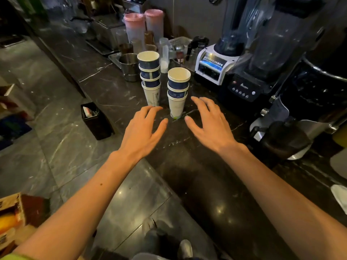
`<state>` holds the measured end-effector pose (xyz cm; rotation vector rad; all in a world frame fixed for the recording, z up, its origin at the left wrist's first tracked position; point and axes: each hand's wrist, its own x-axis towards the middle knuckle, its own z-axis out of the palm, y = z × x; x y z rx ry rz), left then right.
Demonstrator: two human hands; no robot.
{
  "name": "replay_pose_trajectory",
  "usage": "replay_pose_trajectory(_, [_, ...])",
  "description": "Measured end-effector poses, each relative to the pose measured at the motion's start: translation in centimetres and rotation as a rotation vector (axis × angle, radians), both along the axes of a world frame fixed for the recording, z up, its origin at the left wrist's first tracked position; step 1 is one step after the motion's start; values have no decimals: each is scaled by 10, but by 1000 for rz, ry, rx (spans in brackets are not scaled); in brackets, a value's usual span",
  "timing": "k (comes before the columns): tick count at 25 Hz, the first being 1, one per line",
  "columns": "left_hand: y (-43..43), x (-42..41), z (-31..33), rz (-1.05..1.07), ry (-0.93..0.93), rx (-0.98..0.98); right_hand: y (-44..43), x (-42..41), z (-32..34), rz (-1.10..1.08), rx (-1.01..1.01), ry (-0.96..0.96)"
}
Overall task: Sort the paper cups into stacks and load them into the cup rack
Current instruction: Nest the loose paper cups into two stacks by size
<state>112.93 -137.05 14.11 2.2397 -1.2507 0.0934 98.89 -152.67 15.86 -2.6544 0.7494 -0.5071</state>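
Note:
Two stacks of paper cups stand upright on the dark marble counter [187,166]. The left stack [150,77] is taller, with blue-banded cups nested in a white cup at the bottom. The right stack [178,91] is shorter and built the same way. My left hand [144,128] hovers just in front of the left stack, fingers spread, holding nothing. My right hand [208,122] hovers to the right of the right stack's base, fingers also spread and empty. Neither hand touches a cup. No cup rack is in view.
A blender [221,59] and a second dark machine [247,85] stand right of the stacks, with a grinder [293,128] nearer. Behind the stacks are a steel pot [129,66], bottles and pink-lidded containers [135,27]. A black bin [96,121] sits on the floor left of the counter.

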Motion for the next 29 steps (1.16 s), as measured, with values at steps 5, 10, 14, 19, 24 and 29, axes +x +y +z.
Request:
replay_pose_trajectory(5, [-63,60,0,-63,100,-61,-49,52,-2,-52,61,-46])
replay_pose_trajectory(10, [-114,134,-18,-249,268,-144,-81,122,-4,-220,259,-106])
replay_pose_trajectory(14, [-153,181,-34,-410,495,-124,-103,163,-2,-324,359,-191])
replay_pose_trajectory(19, [-182,200,-55,-498,652,-152,-114,181,-12,-385,506,-225])
replay_pose_trajectory(24, [-204,209,-59,-520,763,-141,-130,190,-19,-372,554,-214])
replay_pose_trajectory(29, [-210,201,-59,-485,785,-151,-140,190,-24,-325,432,-162])
